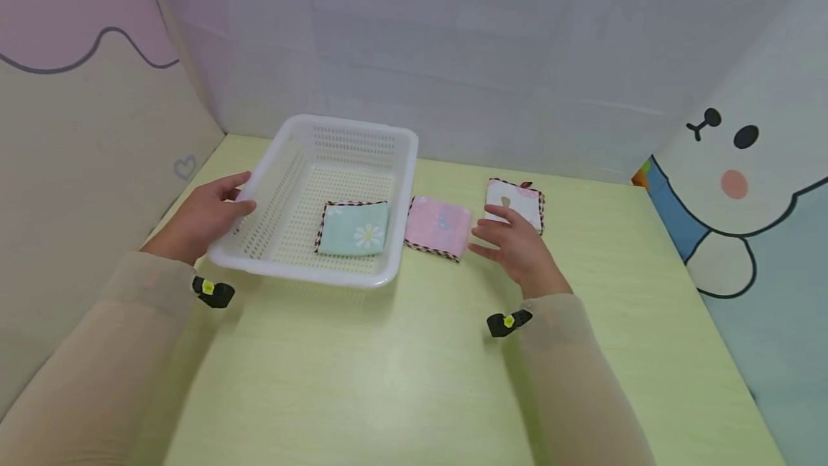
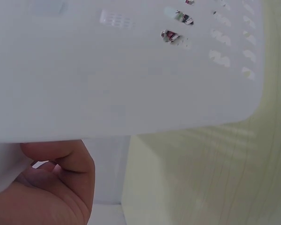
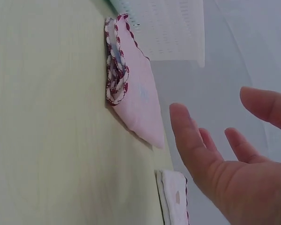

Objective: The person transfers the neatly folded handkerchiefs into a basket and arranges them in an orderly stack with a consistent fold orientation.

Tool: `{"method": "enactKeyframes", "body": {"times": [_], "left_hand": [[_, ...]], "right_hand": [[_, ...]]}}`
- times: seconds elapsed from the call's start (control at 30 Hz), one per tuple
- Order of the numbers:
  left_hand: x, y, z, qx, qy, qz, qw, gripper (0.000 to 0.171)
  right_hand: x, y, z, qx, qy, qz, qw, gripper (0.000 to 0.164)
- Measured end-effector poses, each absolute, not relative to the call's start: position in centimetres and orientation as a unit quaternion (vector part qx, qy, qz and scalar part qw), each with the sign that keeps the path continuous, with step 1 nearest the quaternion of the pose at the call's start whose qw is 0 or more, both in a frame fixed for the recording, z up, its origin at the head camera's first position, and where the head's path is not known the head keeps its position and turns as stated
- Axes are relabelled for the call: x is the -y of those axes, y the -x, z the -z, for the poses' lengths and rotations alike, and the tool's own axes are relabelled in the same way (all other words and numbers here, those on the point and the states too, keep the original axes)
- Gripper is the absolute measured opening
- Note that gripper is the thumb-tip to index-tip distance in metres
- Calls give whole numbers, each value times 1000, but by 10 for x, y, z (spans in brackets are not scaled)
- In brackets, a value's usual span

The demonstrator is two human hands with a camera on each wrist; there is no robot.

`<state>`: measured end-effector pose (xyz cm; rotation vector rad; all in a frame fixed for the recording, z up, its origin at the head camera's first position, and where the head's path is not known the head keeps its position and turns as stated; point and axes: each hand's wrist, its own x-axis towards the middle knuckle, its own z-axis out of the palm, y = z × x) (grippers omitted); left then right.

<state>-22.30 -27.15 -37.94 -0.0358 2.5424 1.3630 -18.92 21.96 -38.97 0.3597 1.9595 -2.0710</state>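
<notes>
My left hand (image 1: 207, 218) grips the left rim of a white plastic basket (image 1: 297, 271), the thumb over the edge. In the left wrist view, the basket wall (image 2: 107, 93) covers some of the curled fingers (image 2: 77, 161). Inside the basket lies a folded mint-green cloth (image 1: 343, 232) with a white daisy and checked edging. Just right of the basket is a folded pink cloth (image 1: 440, 227) on the table. My right hand (image 1: 517, 247) hovers beside it with fingers spread and nothing held. Behind that hand, a folded white cloth (image 1: 517, 200) is partly hidden.
The pale yellow-green table (image 1: 388, 372) carries the basket and cloths. A whitish sheet (image 1: 485, 56) hangs along its back edge. Panels with cartoon drawings stand at the left (image 1: 84, 135) and right (image 1: 770, 236).
</notes>
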Motion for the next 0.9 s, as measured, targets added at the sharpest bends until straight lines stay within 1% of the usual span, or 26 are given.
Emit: {"method": "enactKeyframes", "body": {"times": [0.17,0.67,0.9], "left_hand": [[272,222,379,-875,12,-466,130,71],[268,219,374,-868,24,-476,138,73],[269,220,375,-867,27,-477,140,73]], "right_hand": [[-219,190,395,-677,-137,710,134,65],[-209,199,406,-687,-145,693,161,69],[-205,206,409,-696,-162,680,164,67]]}}
